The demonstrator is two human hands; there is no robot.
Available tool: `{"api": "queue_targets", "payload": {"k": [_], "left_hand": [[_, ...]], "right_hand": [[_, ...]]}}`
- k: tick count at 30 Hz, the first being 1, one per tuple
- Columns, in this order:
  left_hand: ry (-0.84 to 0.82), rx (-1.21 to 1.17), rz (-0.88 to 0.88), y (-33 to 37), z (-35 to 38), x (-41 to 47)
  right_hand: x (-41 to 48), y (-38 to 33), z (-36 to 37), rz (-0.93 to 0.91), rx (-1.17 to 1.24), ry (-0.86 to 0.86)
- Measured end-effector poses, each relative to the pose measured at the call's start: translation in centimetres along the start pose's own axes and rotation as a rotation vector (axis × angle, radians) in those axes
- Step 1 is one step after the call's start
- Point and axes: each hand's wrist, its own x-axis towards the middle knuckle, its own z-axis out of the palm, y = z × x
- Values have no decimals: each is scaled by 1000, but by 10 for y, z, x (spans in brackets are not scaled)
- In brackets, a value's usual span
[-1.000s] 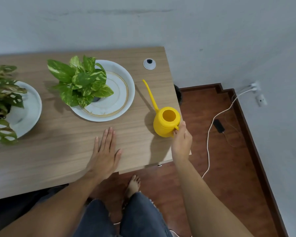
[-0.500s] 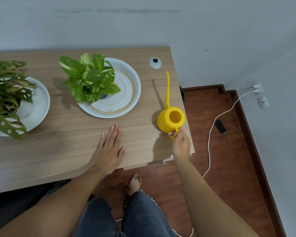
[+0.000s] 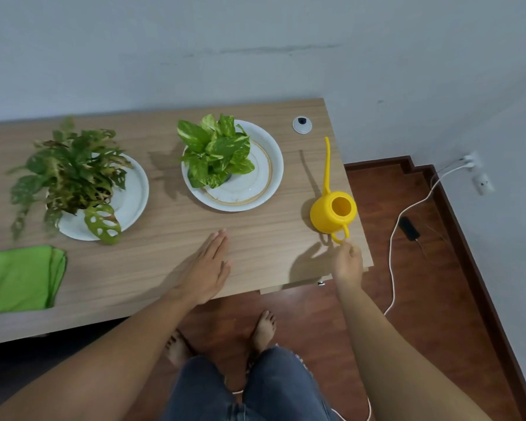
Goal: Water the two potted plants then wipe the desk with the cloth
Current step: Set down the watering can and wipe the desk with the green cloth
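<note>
A yellow watering can point(image 3: 331, 214) with a long thin spout stands upright near the desk's right edge. My right hand point(image 3: 348, 262) hovers just below its handle, fingers loosely apart, fingertips close to the handle but not gripping it. My left hand point(image 3: 208, 268) lies flat and open on the wooden desk point(image 3: 152, 238). A bright green pothos point(image 3: 216, 153) sits on a white plate point(image 3: 268, 183) at mid-desk. A darker, hole-leaved plant point(image 3: 70, 174) sits on another white plate point(image 3: 134, 196) to the left. A folded green cloth point(image 3: 22, 278) lies at the front left.
A white cable grommet point(image 3: 302, 124) is set in the desk's back right corner. The wall runs behind the desk. On the wooden floor to the right lie a white cable point(image 3: 392, 238) and a black device point(image 3: 409, 228), below a wall socket point(image 3: 471, 161).
The view has swung left, bringing the left plant and the cloth into sight. The can's spout turned to point toward the wall. My right hand slipped off the handle and drew back.
</note>
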Motion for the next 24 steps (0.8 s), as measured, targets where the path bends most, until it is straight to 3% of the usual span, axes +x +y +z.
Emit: {"api": "queue_targets", "payload": {"k": [8,19,24], "left_hand": [[26,-42,-83,-87,-26,-75],[100,-153,-213,-221,-54,-190],[185,-217,-361,-289,-53,-230]], "right_hand": [[-77,-6,57,-113,-108,-119],[-186,-14,189,-269,-270,-344],[-233,-16,252,-311,-355,-442]]}}
